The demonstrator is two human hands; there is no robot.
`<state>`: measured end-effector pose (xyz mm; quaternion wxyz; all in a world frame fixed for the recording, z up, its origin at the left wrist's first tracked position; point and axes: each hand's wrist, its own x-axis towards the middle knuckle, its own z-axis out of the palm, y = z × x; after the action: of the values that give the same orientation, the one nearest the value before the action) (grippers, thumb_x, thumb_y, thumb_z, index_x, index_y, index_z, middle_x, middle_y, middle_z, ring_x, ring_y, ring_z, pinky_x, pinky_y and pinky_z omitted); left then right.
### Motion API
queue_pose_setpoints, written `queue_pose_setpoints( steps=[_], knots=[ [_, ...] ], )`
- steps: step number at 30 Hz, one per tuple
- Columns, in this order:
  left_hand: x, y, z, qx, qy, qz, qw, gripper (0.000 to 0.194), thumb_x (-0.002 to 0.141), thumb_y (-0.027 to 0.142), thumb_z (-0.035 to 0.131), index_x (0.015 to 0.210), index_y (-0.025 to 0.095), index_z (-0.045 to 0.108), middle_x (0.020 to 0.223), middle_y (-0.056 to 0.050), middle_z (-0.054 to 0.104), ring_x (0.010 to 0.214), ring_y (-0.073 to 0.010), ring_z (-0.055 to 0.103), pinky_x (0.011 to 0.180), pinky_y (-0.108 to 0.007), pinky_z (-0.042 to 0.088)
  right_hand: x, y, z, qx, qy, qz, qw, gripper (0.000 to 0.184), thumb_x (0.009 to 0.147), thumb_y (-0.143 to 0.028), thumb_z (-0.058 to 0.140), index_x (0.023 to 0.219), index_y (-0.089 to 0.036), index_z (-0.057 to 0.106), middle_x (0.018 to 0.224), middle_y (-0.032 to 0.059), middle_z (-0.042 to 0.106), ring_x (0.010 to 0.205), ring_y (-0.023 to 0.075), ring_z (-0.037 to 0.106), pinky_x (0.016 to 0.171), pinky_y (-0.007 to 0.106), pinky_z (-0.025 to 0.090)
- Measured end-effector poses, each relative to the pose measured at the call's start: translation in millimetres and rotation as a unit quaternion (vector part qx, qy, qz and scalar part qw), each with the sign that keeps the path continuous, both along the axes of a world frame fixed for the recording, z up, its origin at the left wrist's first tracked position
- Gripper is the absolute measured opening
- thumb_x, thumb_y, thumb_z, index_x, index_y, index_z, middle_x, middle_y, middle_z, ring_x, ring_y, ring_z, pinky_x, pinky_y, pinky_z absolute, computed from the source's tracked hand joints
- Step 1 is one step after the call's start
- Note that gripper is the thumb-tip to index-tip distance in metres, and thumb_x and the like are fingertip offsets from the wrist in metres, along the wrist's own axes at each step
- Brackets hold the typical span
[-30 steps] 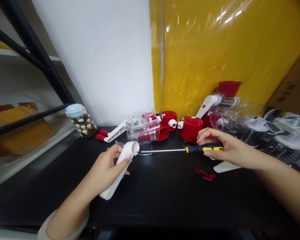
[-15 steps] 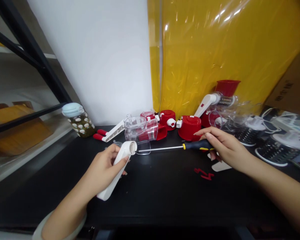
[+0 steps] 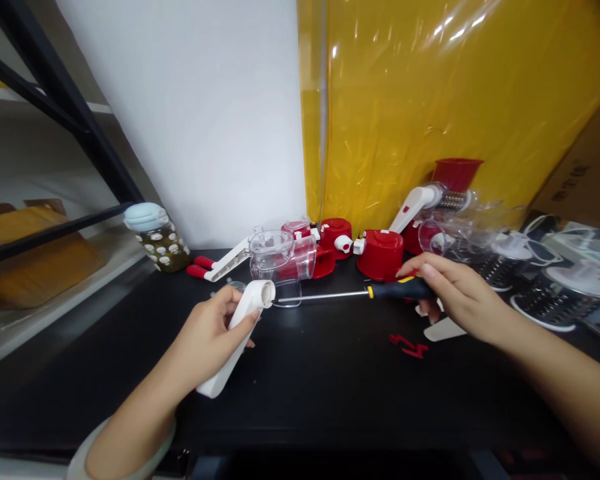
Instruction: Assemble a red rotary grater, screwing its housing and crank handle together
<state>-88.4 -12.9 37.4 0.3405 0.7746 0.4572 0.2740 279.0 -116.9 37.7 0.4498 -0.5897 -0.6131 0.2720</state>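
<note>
My left hand (image 3: 207, 337) grips a long white plastic handle (image 3: 237, 340) by its upper part, its round open end facing right. My right hand (image 3: 453, 293) holds a screwdriver (image 3: 350, 294) by its black and yellow grip. The steel shaft runs left and its tip sits inside the round end of the white handle. Both hands hover just above a black tabletop (image 3: 320, 380).
Behind the hands lie a clear plastic housing (image 3: 283, 257), red round parts (image 3: 380, 253) and a white and red crank. An assembled red grater (image 3: 447, 193) stands at the back right, steel drums (image 3: 555, 300) beyond. A jar (image 3: 157, 240) stands left. Small red clips (image 3: 405, 347) and a white piece (image 3: 445, 329) lie near my right hand.
My right hand turned on the screwdriver grip and shifted its hold slightly left. The white handle in my left hand stayed almost still.
</note>
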Motion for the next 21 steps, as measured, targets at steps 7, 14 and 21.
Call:
queue_pose_setpoints(
  steps=[7,14,21],
  knots=[
    [1.4,1.0,-0.1,0.010,0.002,0.001,1.000,0.029,0.084,0.047,0.063,0.089,0.021,0.050,0.083,-0.002,0.073,0.060,-0.0217,0.072,0.057,-0.030,0.054,3.9,-9.3,4.2,0.022,0.131,0.135,0.982,0.037,0.088,-0.031,0.061,0.112,-0.034,0.034,0.111,0.0025,0.052,0.069,0.0137,0.061,0.045,0.023,0.047],
    [4.5,-3.6,1.9,0.008,-0.001,-0.002,1.000,0.028,0.084,0.047,0.063,0.088,0.022,0.050,0.078,0.000,0.071,0.059,-0.0205,0.071,0.056,-0.028,0.052,9.3,-9.5,9.9,0.060,-0.020,0.091,0.994,0.021,0.096,-0.039,0.050,0.110,-0.028,0.040,0.089,0.0019,0.061,0.076,0.0162,0.065,0.070,0.031,0.056],
    [4.0,-3.5,3.2,0.034,0.018,0.003,0.999,0.027,0.085,0.046,0.061,0.087,0.022,0.050,0.076,0.000,0.073,0.061,-0.0214,0.071,0.058,-0.029,0.051,4.0,-5.1,1.6,-0.001,0.069,0.052,0.996,0.032,0.096,-0.055,0.039,0.104,-0.025,0.044,0.061,-0.0031,0.054,0.044,0.0122,0.050,0.039,0.023,0.038]
  ],
)
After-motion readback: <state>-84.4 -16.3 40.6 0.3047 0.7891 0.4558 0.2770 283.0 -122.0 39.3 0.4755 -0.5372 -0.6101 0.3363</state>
